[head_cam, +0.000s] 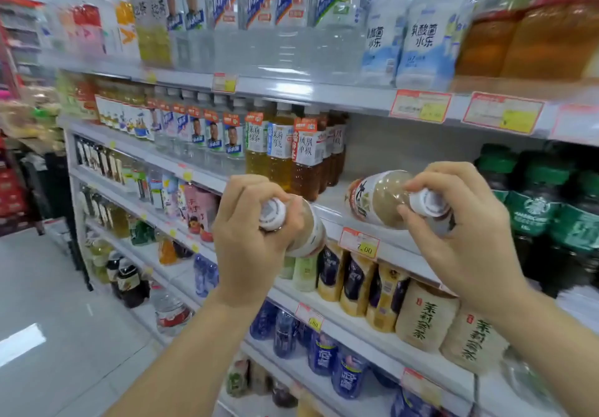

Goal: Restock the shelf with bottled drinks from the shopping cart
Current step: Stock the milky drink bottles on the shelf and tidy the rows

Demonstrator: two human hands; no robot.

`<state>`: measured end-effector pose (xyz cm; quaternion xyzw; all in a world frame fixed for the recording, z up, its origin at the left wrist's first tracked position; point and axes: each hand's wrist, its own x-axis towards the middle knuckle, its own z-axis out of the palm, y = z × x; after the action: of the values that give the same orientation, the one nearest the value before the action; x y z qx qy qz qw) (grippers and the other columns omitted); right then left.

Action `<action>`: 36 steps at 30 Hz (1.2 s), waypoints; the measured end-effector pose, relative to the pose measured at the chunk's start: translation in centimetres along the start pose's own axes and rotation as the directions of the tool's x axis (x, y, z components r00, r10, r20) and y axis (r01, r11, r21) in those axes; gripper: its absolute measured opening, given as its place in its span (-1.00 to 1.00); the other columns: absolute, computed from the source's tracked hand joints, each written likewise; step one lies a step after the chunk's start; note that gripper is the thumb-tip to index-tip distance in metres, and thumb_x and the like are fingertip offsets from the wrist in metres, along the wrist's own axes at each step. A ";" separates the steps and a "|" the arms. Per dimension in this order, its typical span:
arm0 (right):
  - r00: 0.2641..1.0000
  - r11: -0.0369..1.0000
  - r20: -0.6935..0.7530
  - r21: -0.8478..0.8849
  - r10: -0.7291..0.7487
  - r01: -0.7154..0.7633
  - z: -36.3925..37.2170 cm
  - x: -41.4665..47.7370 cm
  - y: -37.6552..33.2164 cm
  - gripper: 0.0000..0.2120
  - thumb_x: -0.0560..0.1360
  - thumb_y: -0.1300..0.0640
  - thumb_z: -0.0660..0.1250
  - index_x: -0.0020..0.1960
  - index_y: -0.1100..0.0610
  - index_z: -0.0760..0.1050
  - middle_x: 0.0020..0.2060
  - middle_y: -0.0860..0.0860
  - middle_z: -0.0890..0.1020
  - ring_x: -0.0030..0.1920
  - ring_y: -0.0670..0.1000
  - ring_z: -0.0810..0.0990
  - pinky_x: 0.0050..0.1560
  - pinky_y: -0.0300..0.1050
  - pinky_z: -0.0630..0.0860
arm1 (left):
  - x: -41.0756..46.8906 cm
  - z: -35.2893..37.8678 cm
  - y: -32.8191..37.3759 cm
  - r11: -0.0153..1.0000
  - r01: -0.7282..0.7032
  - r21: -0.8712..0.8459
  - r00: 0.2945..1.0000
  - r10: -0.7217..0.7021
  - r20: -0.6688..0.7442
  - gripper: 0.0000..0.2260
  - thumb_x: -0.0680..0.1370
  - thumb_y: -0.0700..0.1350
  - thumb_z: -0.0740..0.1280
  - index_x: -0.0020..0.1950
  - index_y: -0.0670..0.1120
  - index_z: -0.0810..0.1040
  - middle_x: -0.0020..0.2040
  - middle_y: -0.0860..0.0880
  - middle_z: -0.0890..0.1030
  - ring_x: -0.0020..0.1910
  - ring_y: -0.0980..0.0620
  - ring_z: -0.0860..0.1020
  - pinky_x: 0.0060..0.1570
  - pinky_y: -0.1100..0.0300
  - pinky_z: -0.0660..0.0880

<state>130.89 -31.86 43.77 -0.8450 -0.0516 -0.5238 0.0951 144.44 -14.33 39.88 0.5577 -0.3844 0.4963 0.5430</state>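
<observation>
I hold two pale beige bottled drinks with white caps, one in each hand. My left hand (249, 231) grips the neck of the left bottle (309, 231), which tilts away from me at the edge of the middle shelf (337, 222). My right hand (460, 222) pinches the right bottle (379, 199) around its cap and neck. That bottle lies tilted with its base pointing into an open gap on the shelf. The gap sits between brown tea bottles (308, 160) and dark green-labelled bottles (534, 202). No shopping cart is in view.
Shelves above and below are packed: water bottles (291, 11) and white drinks on top, beige tea bottles (424, 316) and blue bottles (324, 351) below. Price tags (359, 243) line the shelf edges. A grey tiled aisle floor (48, 319) lies to the left.
</observation>
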 end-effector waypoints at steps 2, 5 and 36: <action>1.000 0.999 -0.003 -0.033 0.015 -0.015 0.3 0.6 1.1 -0.82 0.42 0.30 0.37 0.02 0.22 0.51 -0.04 -0.01 0.43 -0.06 -0.13 0.41 -0.03 -0.44 0.33 | 1.3 2.3 -0.6 0.999 -0.011 -0.053 1.000 0.010 -0.022 -0.86 0.45 -0.20 0.35 -0.22 -0.27 0.51 -0.16 -0.04 0.41 -0.13 0.22 0.35 -0.01 0.48 0.32; 0.993 0.991 -0.001 -0.061 0.117 -0.117 1.3 1.3 2.8 -0.75 0.38 0.38 0.41 0.02 0.19 0.52 -0.05 -0.03 0.44 -0.06 -0.18 0.40 -0.03 -0.49 0.31 | 2.5 5.6 -1.8 0.991 0.005 -0.130 0.999 -0.011 -0.042 -0.85 0.46 -0.19 0.34 -0.23 -0.27 0.51 -0.15 -0.05 0.41 -0.13 0.20 0.37 -0.02 0.47 0.33; 0.573 0.556 0.133 0.146 0.809 -0.819 10.8 0.8 14.2 -0.36 0.37 0.16 0.48 0.33 0.01 0.24 0.01 -0.14 0.49 -0.01 -0.21 0.47 -0.14 -0.47 0.38 | 3.2 24.3 -9.1 0.700 0.692 -0.173 0.561 -0.371 0.740 -0.43 0.48 -0.08 0.41 0.43 -0.03 0.28 0.30 -0.05 0.42 0.30 0.02 0.41 0.33 0.07 0.35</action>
<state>143.37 -43.38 38.34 -0.7728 0.2919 -0.3916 0.4052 157.21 -36.94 42.94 0.6447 -0.4579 -0.0292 0.6114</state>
